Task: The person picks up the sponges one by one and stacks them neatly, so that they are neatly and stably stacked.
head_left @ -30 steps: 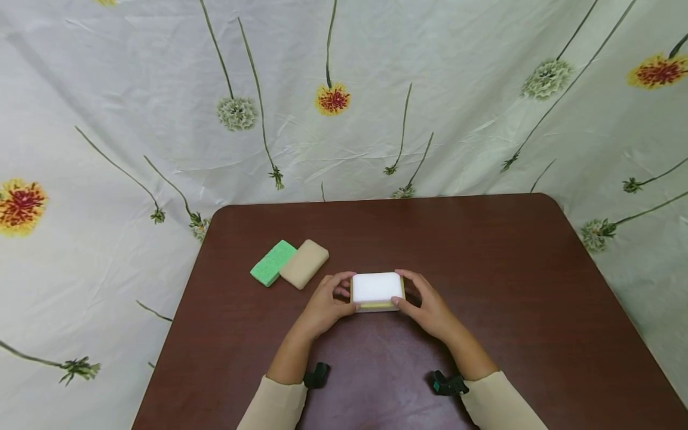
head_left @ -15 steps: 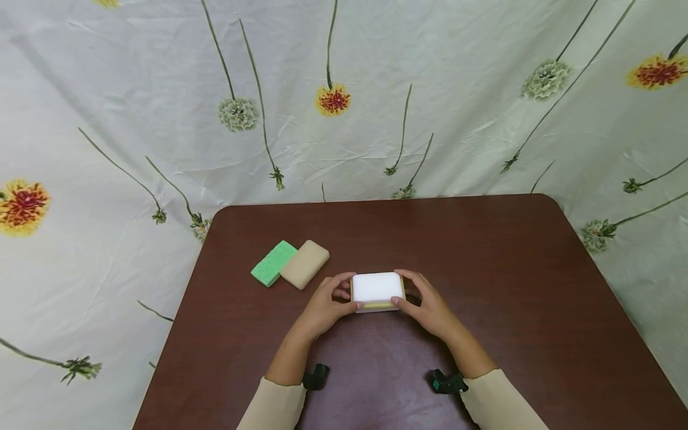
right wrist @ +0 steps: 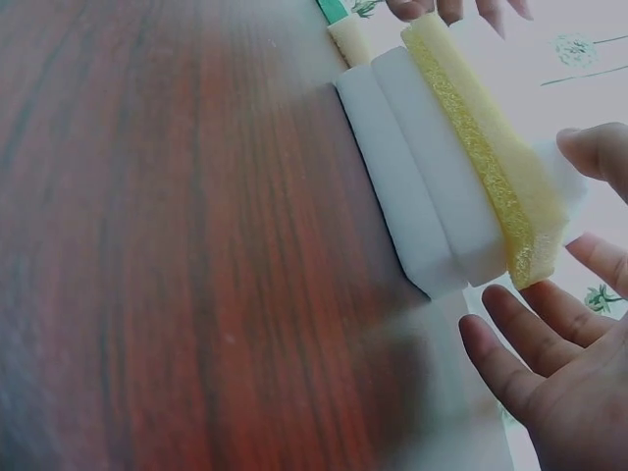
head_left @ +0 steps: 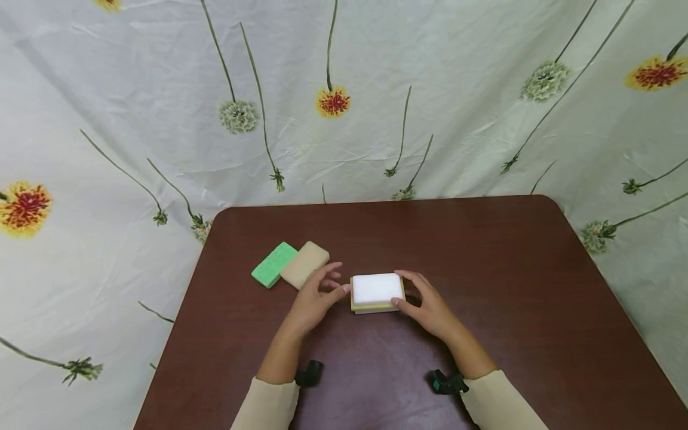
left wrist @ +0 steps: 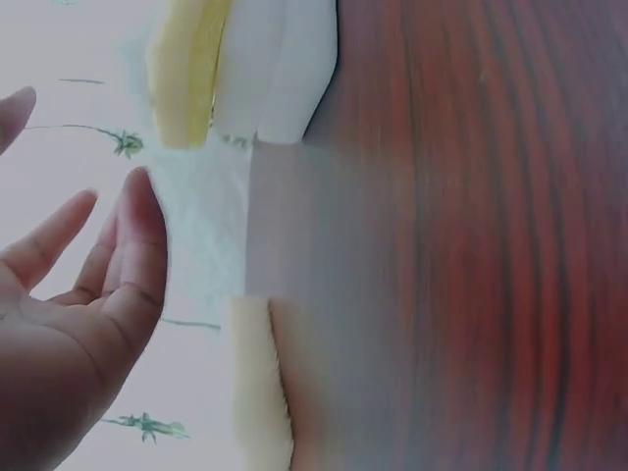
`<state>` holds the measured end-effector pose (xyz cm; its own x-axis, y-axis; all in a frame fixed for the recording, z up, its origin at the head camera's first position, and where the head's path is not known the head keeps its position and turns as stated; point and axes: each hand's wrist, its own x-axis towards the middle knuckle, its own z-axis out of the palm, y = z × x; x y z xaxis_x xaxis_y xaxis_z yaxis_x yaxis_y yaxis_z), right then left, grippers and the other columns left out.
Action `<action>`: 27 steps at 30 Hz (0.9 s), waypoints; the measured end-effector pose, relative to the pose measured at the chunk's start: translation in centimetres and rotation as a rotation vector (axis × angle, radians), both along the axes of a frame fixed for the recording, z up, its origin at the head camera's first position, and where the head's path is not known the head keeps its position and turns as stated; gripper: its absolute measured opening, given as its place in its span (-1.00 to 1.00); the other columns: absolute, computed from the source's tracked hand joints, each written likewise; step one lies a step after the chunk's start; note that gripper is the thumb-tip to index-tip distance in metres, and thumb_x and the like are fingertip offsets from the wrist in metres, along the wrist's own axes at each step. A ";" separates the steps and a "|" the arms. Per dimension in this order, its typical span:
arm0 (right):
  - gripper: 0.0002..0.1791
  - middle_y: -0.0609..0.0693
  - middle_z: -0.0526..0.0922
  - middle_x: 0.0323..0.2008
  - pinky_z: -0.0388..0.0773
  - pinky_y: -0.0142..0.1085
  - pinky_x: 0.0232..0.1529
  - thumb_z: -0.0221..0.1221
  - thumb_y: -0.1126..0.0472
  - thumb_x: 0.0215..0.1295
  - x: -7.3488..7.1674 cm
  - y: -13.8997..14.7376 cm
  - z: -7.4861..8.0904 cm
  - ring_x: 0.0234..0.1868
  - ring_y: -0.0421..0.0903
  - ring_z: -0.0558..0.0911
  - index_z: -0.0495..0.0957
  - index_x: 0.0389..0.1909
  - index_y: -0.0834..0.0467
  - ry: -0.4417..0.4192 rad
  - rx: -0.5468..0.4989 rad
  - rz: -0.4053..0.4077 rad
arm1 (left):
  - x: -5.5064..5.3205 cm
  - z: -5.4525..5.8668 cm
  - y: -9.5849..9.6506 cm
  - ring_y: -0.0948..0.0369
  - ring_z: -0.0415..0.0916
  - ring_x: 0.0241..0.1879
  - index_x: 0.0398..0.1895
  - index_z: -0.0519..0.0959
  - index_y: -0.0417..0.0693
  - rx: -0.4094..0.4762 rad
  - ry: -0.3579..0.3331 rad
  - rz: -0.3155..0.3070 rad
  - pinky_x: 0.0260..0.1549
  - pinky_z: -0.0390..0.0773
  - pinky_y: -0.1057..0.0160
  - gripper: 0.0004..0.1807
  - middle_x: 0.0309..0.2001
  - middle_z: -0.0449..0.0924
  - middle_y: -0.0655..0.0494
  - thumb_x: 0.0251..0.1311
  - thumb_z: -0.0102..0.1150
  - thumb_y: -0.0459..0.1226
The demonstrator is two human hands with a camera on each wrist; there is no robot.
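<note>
Left of centre on the dark red-brown surface [head_left: 484,269], you have a green sponge [head_left: 273,266], its right end covered by a beige sponge [head_left: 302,263]. Next comes your left hand [head_left: 312,301], fingers loose and apart, holding nothing, its thumb just beside the white-and-yellow stack [head_left: 378,289]. That stack sits below the centre of the frame; farther right, your right hand [head_left: 431,309] holds its right end between thumb and fingers.

A flower-printed white cloth [head_left: 371,60] fills the upper frame, and a reddish-brown wood-grain table [head_left: 494,275] occupies the lower centre.
</note>
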<state>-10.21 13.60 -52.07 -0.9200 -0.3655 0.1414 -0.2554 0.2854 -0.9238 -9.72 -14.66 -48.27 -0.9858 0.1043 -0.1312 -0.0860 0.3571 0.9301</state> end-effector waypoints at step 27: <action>-0.34 0.03 0.38 0.37 0.54 -0.03 0.25 0.32 0.10 0.35 0.0 0.1 0.2 0.36 0.04 0.41 0.33 0.43 -0.09 -0.011 0.052 -0.001 | -0.8 0.8 -6.7 0.14 0.50 0.15 0.52 0.26 0.18 -0.050 -0.029 0.314 0.08 0.43 0.16 -0.29 0.25 0.44 0.06 0.33 0.26 -0.11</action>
